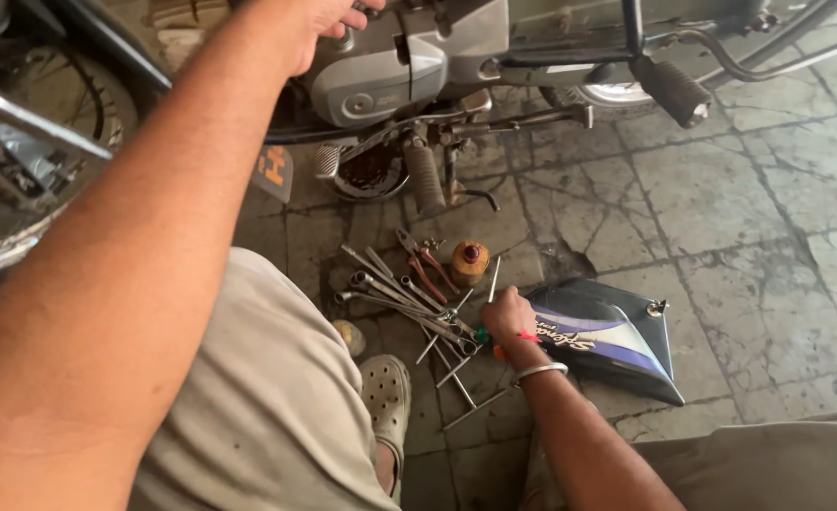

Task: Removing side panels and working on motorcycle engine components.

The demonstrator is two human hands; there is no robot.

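stone floor (740, 208) | wrenches (400, 298), oil bottle (470, 264), side panel (608, 333)

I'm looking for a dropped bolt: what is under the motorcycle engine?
Under the engine, a footpeg, a stand's foot and a round dark part stand over the cracked stone floor. The left arm covers the ground further left.
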